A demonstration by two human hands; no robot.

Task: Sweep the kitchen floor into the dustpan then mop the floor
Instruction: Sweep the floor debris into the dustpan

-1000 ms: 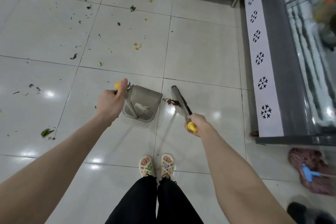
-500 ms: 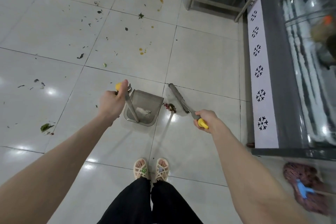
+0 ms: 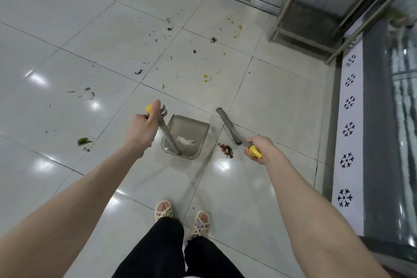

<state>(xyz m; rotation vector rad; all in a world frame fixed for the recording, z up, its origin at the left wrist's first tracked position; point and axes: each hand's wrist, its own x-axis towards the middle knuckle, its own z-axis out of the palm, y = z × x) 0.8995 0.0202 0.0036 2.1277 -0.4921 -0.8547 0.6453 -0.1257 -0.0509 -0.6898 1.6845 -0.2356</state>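
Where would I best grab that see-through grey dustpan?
Probably the top of its long grey handle, near the yellow cap, coming from above as the left hand does: it slants up toward the person from the rear wall of the translucent grey dustpan.

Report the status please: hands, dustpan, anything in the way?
Left hand grips dustpan handle; right hand grips broom. Red scraps beside dustpan, not in yet. Leaf bits scattered ahead.
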